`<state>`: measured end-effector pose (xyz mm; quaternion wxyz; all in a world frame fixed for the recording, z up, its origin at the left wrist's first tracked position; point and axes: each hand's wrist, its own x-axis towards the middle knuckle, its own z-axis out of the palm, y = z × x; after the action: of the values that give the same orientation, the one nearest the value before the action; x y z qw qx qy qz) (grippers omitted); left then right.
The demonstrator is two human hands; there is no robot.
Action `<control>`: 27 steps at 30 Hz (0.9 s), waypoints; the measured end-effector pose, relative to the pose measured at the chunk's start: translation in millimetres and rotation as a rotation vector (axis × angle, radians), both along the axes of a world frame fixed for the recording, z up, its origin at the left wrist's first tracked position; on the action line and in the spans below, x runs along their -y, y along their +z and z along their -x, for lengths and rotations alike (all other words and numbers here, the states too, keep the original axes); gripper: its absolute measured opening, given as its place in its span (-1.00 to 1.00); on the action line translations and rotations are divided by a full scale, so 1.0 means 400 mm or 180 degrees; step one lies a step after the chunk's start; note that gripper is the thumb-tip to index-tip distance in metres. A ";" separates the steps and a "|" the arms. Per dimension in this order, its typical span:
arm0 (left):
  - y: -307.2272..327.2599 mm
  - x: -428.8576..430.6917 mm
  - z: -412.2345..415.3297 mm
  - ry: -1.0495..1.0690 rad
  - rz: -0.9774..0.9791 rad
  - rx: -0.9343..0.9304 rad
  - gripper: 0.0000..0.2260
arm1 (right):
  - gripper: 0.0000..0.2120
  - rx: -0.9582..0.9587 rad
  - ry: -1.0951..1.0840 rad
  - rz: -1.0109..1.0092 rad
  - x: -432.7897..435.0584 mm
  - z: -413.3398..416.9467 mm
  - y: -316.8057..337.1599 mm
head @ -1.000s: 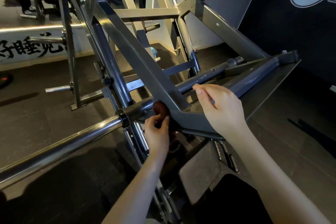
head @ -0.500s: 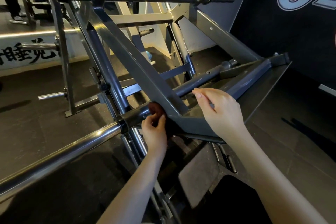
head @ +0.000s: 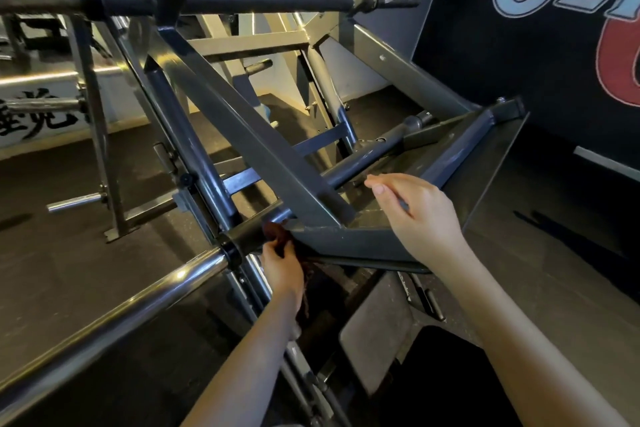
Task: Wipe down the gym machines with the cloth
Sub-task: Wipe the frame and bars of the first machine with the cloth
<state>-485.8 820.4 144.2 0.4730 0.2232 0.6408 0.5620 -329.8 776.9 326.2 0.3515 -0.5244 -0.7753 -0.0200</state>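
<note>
We note left hand (head: 282, 267) pinching the red cloth (head: 274, 233) against the frame corner (head: 346, 243) to scrub it; right hand (head: 424, 218) loosely curled, empty, probably bracing.

A dark red cloth (head: 277, 234) shows against the matt grey frame (head: 242, 135), whose bar (head: 121, 305) is polished silver chrome behind a black collar (head: 230, 251). The floor (head: 52, 253) is black and faintly speckled, and the wall (head: 519, 80) is black, lettered in pale blue with white outlines beside a red shape (head: 616, 73). A white banner (head: 31, 118) carries black brush characters.
</note>
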 end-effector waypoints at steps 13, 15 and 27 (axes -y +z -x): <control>0.016 0.020 -0.016 -0.0240 -0.0109 -0.0131 -0.92 | -0.75 -0.0162 -0.0059 -0.0050 -0.006 -0.006 -0.012; 0.041 0.030 -0.023 -0.0250 -0.0104 -0.0156 -0.89 | -0.72 -0.0230 -0.0055 -0.0067 -0.007 -0.004 -0.012; 0.094 0.089 -0.039 -0.0479 -0.0328 -0.0404 -0.91 | -0.71 -0.0327 -0.0158 -0.0130 -0.002 -0.001 -0.014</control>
<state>-470.0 784.8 181.9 0.4603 0.3299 0.6211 0.5418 -329.5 777.6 320.8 0.4009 -0.5365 -0.7424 -0.0175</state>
